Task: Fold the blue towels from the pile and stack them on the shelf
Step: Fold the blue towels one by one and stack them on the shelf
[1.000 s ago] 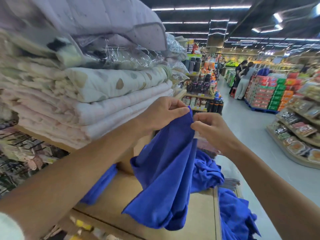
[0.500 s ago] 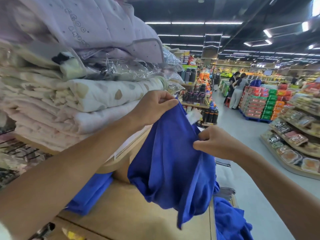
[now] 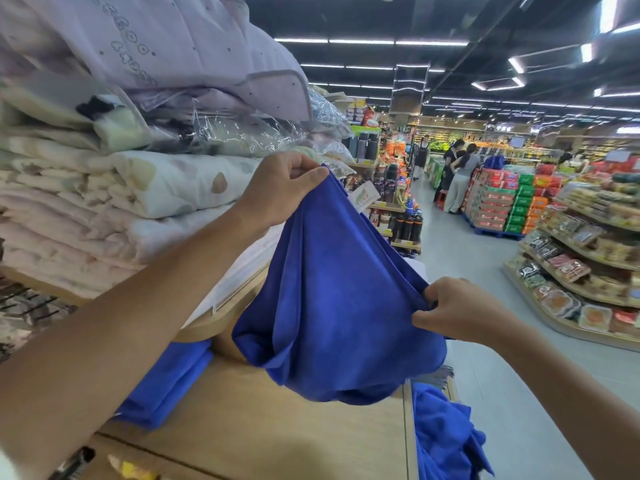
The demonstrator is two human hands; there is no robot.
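The blue towel point(image 3: 332, 299) hangs in the air above the wooden shelf point(image 3: 277, 431). The left hand point(image 3: 280, 188) pinches its top corner and the right hand point(image 3: 457, 310) pinches a lower edge. The hands are held well apart, probably to spread the cloth and find its edges for folding. Folded blue towels point(image 3: 166, 382) lie on the shelf at the left, and the loose pile point(image 3: 446, 441) sits past its right end. Stacked bedding point(image 3: 138, 188) sits higher up, beside a shop aisle point(image 3: 467, 258).
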